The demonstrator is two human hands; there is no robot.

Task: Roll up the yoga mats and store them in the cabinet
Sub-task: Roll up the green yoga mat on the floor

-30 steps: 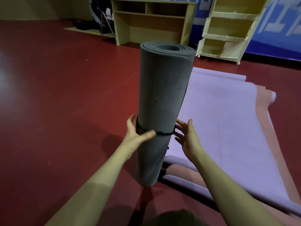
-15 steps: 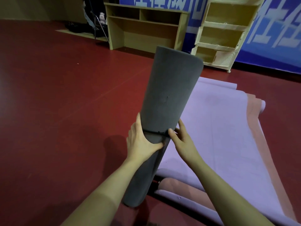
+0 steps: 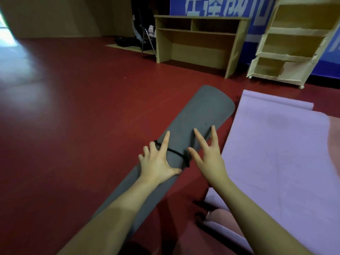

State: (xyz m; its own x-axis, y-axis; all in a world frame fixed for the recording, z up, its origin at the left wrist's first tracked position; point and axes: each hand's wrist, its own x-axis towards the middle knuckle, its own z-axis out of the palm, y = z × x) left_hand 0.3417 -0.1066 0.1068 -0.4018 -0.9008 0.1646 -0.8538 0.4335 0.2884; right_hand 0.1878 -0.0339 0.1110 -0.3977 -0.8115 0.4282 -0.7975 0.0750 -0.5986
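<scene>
Rolled grey mat (image 3: 200, 116) banded, both hands (image 3: 158, 162) (image 3: 209, 161) spread flat on it; purple mat (image 3: 276, 162) just right

Both forearms are bare to the frame's edge; the left hand (image 3: 158, 162) and right hand (image 3: 208, 159) wear nothing.

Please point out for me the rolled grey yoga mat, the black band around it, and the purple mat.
rolled grey yoga mat (image 3: 206, 111): head view, upper part of the roll.
black band (image 3: 174, 151): head view, stretch between the two hands.
purple mat (image 3: 276, 153): head view, middle of its flat surface.
</scene>
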